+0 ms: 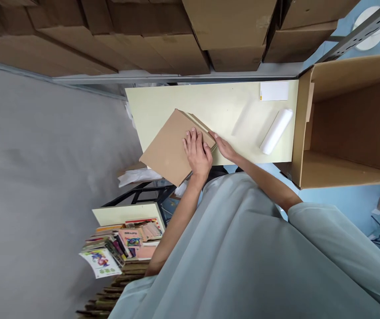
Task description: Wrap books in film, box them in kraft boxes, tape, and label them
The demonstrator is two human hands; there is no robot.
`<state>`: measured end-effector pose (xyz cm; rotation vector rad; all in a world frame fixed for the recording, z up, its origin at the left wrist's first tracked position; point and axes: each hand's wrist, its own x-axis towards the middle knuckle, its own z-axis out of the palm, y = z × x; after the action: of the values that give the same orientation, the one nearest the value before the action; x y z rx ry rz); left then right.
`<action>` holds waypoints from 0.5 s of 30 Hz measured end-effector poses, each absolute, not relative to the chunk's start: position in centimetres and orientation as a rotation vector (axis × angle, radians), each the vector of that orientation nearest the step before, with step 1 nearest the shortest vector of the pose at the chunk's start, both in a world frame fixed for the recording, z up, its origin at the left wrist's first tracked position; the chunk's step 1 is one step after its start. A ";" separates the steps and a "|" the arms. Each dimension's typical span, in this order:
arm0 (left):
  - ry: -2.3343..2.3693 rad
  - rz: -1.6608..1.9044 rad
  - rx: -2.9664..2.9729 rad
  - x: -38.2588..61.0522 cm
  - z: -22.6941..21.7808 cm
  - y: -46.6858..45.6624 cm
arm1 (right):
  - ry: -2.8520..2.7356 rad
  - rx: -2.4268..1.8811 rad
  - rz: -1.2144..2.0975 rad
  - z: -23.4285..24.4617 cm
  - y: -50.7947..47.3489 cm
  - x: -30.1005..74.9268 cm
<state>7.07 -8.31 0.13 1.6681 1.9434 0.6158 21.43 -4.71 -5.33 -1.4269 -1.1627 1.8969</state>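
Note:
A stack of flat brown cardboard pieces (166,148) lies at an angle on the pale table, its near-left corner reaching past the edge. Several thin layers show along its right side. My left hand (198,153) rests flat on top of the stack, fingers a little apart. At the stack's right edge, my right hand (223,147) touches the layers with its fingers stretched out; part of that hand's underside is hidden. To the right on the table lie a white roll (276,131) and a white sheet or label pad (274,91).
A large open cardboard box (346,170) stands at the table's (210,95) right end. Brown cartons (173,51) fill a shelf above the far edge. At lower left, books and magazines (133,241) are piled beside a black frame (143,192). A grey wall (44,177) is on the left.

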 end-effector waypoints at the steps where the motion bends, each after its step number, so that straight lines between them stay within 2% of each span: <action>1: 1.947 0.628 1.678 7.1 0.1 -8.3 | -1.168 -1.412 1.929 -5.5 -4.1 21.5; 8: 1.908 0.697 1.684 7.3 -0.3 -8.3 | -1.270 -1.456 1.845 -4.3 -5.2 26.2; 11: 1.881 0.721 1.657 7.8 -0.1 -7.9 | -1.475 -1.420 1.908 -4.1 -5.6 27.1; 15: 1.897 0.805 1.538 4.7 0.9 -8.7 | -1.690 -1.465 1.834 -4.7 -3.9 26.4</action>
<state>4.74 -8.74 0.91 1.5379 1.8969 0.8047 26.42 -3.95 -4.70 -1.4645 -1.6898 1.8344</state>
